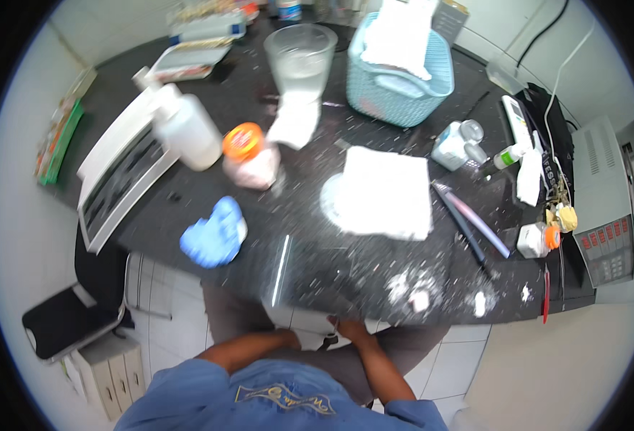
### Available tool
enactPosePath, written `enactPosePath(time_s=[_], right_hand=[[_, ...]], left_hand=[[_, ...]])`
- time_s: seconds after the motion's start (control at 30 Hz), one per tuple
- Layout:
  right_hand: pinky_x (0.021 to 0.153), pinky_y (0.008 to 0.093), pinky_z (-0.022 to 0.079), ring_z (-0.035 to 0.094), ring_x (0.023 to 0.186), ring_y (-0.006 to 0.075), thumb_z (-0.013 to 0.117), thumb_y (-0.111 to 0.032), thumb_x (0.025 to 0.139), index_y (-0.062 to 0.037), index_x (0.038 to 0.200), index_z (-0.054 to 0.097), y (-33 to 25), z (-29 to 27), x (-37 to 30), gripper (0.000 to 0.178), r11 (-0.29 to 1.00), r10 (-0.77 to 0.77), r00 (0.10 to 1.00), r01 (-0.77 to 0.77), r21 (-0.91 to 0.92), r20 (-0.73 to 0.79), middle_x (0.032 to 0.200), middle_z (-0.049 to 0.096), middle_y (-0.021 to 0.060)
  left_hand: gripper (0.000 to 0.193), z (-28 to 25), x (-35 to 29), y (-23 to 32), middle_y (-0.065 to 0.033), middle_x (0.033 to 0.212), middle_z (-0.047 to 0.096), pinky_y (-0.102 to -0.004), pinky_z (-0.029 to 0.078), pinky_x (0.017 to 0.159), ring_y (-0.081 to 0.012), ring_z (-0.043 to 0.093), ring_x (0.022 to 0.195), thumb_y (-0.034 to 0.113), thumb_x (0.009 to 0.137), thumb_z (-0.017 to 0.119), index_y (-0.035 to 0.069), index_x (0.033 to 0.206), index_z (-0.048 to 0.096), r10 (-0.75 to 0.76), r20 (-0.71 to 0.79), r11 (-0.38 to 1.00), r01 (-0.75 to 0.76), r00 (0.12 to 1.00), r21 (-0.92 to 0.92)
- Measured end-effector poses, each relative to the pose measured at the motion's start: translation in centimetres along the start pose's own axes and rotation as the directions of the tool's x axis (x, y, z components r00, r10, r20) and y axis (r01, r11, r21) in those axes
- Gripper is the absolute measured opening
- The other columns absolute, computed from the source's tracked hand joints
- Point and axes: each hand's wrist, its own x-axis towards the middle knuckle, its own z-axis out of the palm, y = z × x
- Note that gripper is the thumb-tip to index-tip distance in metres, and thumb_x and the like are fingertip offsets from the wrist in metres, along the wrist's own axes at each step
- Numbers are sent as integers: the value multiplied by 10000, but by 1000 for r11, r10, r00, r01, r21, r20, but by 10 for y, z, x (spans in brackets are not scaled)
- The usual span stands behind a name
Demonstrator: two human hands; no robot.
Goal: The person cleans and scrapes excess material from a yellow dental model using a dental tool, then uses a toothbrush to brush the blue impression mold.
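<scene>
Cannot make out the left hand (287,338) clearly, dim against the dark trousers (241,312) on the near side; likewise blurred, the right hand (347,329). Too small to identify, the dark object (327,340) beside it. Can see only the left part of a round pale thing (330,197), otherwise hidden under the white cloth (386,194). Cut off on the far side: a blue-labelled bottle (289,10) and white paper (401,32). Partly hidden behind the blue basket (396,100) and paper, a grey box (449,20). Cut off below, the blue shirt (281,402).
</scene>
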Motion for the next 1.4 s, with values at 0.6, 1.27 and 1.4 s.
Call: enactPosePath(time_s=[0.6,1.27,1.4], right_hand=[[1095,509,413,533,1283,434,660,-297,919,-58,1322,613,12,-6,8,471,871,276,944,-324,368,179,1247,651,247],[725,337,537,691,787,202,658,-139,861,12,975,689,-189,-266,-79,192,654,-365,916,380,654,-167,813,713,108],[649,283,521,661,691,138,696,-103,847,-12,992,709,-227,-316,-113,172,567,-459,837,535,626,-299,795,707,81]], left_hand=[[868,-120,-79,-40,-228,1153,715,-487,504,968,-356,668,1132,704,654,786,12,1174,724,171,-74,976,-179,982,-124],[219,-100,-494,66,-109,832,688,-335,531,735,-228,676,762,172,878,757,12,1005,679,271,-955,635,-724,-117,269],[391,-116,-501,41,-92,1103,677,-344,509,931,-204,651,1028,135,831,790,32,1181,649,66,-862,829,-452,-503,328]])
